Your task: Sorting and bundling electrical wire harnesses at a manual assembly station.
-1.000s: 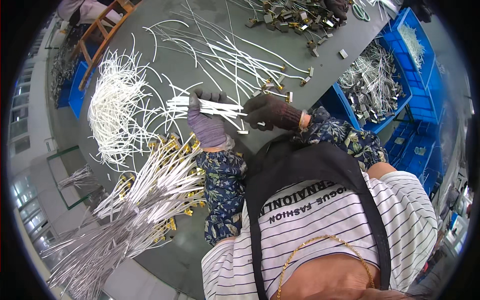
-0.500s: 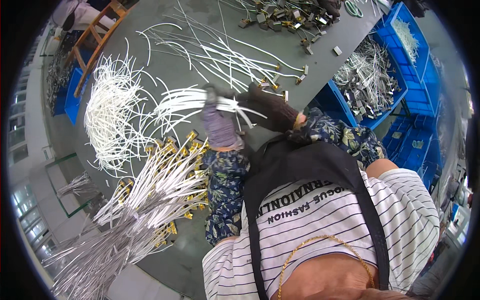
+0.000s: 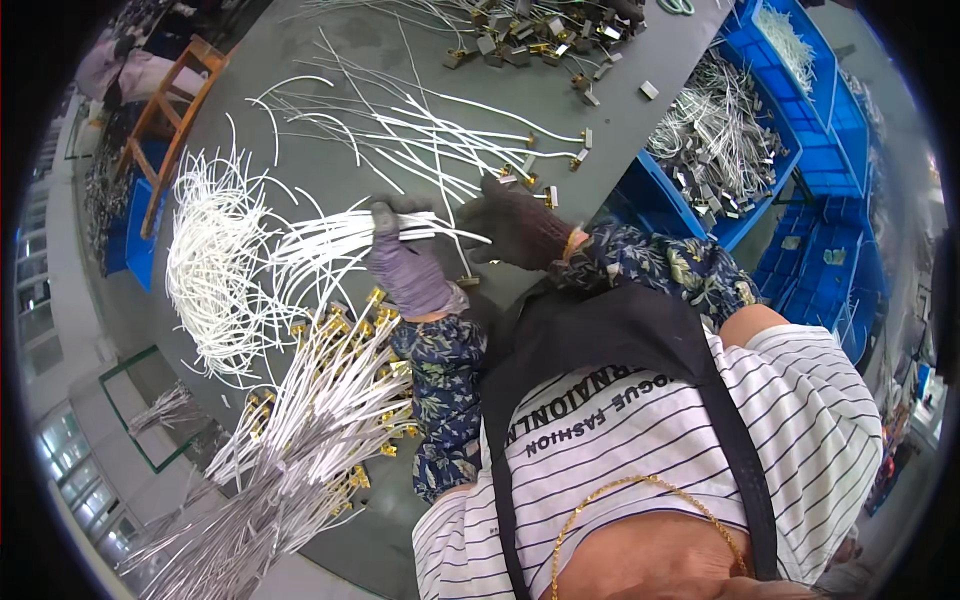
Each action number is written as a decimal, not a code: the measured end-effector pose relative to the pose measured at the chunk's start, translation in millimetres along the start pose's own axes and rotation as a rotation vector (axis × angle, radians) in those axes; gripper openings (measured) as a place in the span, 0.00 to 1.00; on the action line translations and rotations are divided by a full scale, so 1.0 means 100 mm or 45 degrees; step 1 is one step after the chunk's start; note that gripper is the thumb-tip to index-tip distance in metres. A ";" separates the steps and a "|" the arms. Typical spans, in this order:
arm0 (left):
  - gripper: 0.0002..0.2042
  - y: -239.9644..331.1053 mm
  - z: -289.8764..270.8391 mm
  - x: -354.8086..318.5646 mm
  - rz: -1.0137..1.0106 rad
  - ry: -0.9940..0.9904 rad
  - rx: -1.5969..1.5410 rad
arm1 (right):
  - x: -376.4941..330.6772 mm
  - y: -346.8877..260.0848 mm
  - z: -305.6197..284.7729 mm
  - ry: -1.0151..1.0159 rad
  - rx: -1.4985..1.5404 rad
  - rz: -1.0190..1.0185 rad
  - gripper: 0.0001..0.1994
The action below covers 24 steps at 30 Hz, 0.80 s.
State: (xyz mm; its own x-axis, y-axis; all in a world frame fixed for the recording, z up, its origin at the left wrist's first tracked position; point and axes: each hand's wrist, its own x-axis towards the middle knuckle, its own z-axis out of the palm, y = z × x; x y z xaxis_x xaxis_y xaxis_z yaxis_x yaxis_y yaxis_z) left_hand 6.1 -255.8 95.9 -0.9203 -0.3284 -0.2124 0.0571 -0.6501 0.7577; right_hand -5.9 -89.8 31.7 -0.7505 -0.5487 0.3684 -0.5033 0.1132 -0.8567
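My left hand point(image 3: 408, 268), in a grey-purple glove, is closed around a bundle of thin white tubes point(image 3: 325, 238). Their ends stick out past its fingers toward my right hand point(image 3: 520, 228). That hand wears a dark brown glove; its fingers are curled in beside the tube ends, and what they hold is hidden. A white cable point(image 3: 448, 205) runs down between the hands, with a small connector point(image 3: 469, 282) at its lower end. Ahead of the hands lie loose white cables point(image 3: 420, 125) with small metal connectors at their near right ends.
Left of the bundle lies a heap of white tubes point(image 3: 210, 265). Nearer me is a thick sheaf of cables point(image 3: 310, 410) with gold-coloured connectors. More connector cables point(image 3: 520, 35) are piled at the far edge. Blue bins point(image 3: 735, 235) stand right of the grey table point(image 3: 290, 50).
My left hand has shifted slightly left with the tube bundle. My right hand has moved a little left and down, and the view has turned slightly.
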 end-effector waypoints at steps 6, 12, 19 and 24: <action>0.14 -0.15 0.10 -0.01 -0.200 0.081 -0.060 | 0.03 -0.12 -0.01 -0.004 -0.285 0.197 0.22; 0.14 -0.29 0.07 -0.13 -0.129 0.012 0.226 | 0.13 -0.32 -0.06 0.066 -0.165 0.313 0.37; 0.16 -0.27 -0.03 0.04 -0.155 0.165 0.497 | 0.24 -0.29 -0.14 -0.061 -0.192 0.326 0.24; 0.19 -0.56 -0.47 0.37 0.220 0.661 1.117 | 0.02 -0.14 -0.59 0.524 0.427 0.815 0.16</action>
State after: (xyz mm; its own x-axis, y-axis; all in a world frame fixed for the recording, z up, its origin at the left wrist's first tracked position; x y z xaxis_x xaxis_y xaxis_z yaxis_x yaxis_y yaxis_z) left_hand -13.0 -263.5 16.6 -0.6343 -0.7602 -0.1405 -0.3211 0.0938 0.9424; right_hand -25.5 -43.3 65.6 -0.9778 -0.1082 -0.1797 0.1795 0.0118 -0.9837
